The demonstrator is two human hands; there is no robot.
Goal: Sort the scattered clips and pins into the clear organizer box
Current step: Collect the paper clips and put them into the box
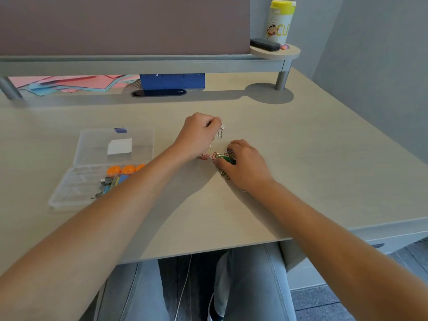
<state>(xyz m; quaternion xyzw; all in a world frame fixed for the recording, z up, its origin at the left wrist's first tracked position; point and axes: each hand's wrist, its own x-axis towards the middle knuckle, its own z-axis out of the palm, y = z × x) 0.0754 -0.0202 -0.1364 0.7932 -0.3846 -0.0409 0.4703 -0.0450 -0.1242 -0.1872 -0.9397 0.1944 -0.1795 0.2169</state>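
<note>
**Both hands gather paper clips beside the open organizer**

At the left of the desk (301, 158) lies the clear organizer box (76, 181), its lid (97, 144) thrown open and lying flat behind it, with a blue latch (120, 130) at the far edge and a white label (120, 146) showing through. In the box's compartments sit orange round pins (121, 169) at the far right side and, just nearer, a cluster of binder clips (108, 184) in blue, yellow and grey; the left compartments look bare, though the clear plastic makes that hard to judge.

To the right of the box, well apart from it, the left hand (196, 135) is curled closed, thumb and fingers pinched on a few silver paper clips (220, 132) that dangle from its fingertips above the desk. Below its wrist a red paper clip (203, 157) lies on the desk.

Just to the right, the right hand (245, 163) rests low on the desk, fingers bent around a bunch of coloured paper clips (223, 156), green and red among them. A couple of loose clips (225, 176) lie under the edge of its palm.

At the far right a round shelf (275, 53) carries a yellow-capped bottle (279, 22) and a black case (265, 44).
</note>
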